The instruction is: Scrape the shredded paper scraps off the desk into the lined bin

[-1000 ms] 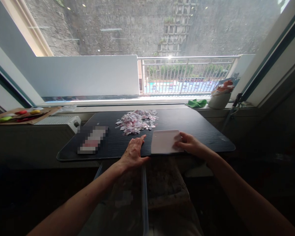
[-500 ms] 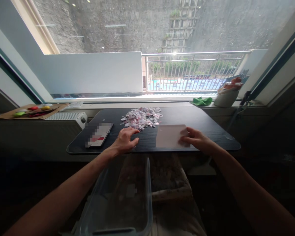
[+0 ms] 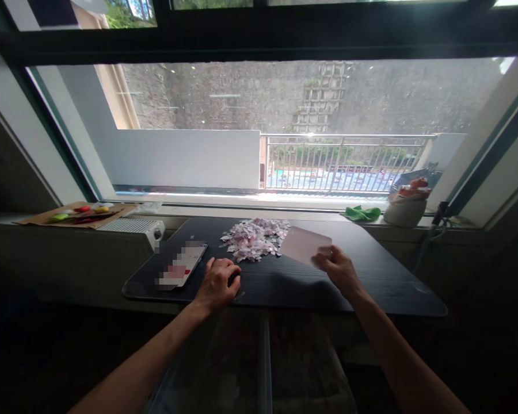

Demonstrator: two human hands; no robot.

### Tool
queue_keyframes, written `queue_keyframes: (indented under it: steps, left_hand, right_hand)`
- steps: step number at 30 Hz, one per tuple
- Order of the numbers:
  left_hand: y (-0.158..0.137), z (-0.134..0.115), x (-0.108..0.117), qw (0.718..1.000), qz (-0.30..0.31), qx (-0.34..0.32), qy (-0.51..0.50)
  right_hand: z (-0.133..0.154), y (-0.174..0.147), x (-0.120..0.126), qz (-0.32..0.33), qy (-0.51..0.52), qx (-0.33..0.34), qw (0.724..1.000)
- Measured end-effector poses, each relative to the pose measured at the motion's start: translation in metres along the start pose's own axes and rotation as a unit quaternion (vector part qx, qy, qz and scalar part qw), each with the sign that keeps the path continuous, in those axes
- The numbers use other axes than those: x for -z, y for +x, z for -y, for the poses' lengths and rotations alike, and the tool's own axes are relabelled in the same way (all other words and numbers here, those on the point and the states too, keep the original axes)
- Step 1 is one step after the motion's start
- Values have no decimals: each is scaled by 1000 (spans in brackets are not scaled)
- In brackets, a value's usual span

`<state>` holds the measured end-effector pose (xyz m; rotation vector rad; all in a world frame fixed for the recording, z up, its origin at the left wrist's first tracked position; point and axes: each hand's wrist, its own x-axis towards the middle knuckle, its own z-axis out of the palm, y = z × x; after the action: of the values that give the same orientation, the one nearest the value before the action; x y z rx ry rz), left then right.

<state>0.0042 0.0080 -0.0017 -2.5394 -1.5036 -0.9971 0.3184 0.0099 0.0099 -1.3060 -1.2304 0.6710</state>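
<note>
A heap of small pink and white paper scraps [image 3: 254,237] lies at the back middle of the dark tabletop [image 3: 371,282]. My right hand [image 3: 339,269] grips a pale pink flat card [image 3: 304,244], lifted and tilted, its far edge right beside the heap. My left hand [image 3: 218,282] rests on the table with fingers curled, just in front of the heap's left side, holding nothing. A clear plastic box [image 3: 237,368] sits low under the table's near edge, between my arms.
A phone [image 3: 182,265] lies left of my left hand. The window sill holds a green cloth [image 3: 362,214], a white pot [image 3: 403,211] with things in it, and a cardboard tray [image 3: 75,214] with coloured items at far left. A white heater [image 3: 133,225] stands beside the table.
My right hand has lifted the pink card off the table and carried it toward the heap. My left hand drew back slightly and curled. The camera tilted up.
</note>
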Motion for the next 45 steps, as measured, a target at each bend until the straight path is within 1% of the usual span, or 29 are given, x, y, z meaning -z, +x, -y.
queue_keyframes:
  steps: [3,7,9,12,17,19,23,25,27,31,33,35,37,39,41,45]
  left_hand:
    - [-1,0,0,1000,-6,-5,5]
    - [-2,0,0,1000,-10,-8,11]
    - [-2,-1,0,1000,-13,-10,13]
    - [-2,-1,1,1000,-16,-12,17]
    - [-3,0,1,999,-24,-23,25]
    - [-3,0,1,999,-28,-27,28]
    - [-3,0,2,999,-25,-27,32]
    - [-3,-1,3,999,-24,-26,33]
    - [-4,-1,3,999,-26,-26,33]
    - [-5,0,3,999,-27,-29,29]
    - [-5,0,3,999,-26,-32,30]
    - [-6,0,4,998,-25,-37,33]
    - [-7,0,5,998,-25,-41,35]
    - [-8,0,6,998,-25,-44,37]
    - [-8,-1,8,998,-23,-47,41]
    - [-9,-3,11,997,-14,-52,51]
  right_hand:
    - [-5,7,-11,-5,-25,6,1000]
    - [-1,4,-3,37,-65,8,997]
    - [4,0,2,46,-67,12,997]
    - [8,-2,1,26,-65,17,997]
    - [4,-2,-3,54,-49,-2,997]
    - [4,-5,2,47,-52,-4,998]
    - [11,-10,14,15,-45,-28,998]
    - [13,-9,15,8,-45,-34,998]
    - [12,-7,13,16,-43,-39,998]
    - [8,-3,9,48,-50,-61,996]
    - [9,-2,12,79,-48,-85,992]
    - [13,-1,17,131,-35,-124,983]
    - [17,0,23,190,-15,-166,968]
    - [19,0,28,235,1,-192,953]
    - [19,0,31,263,13,-196,945]
    - [15,-4,38,304,21,-177,936]
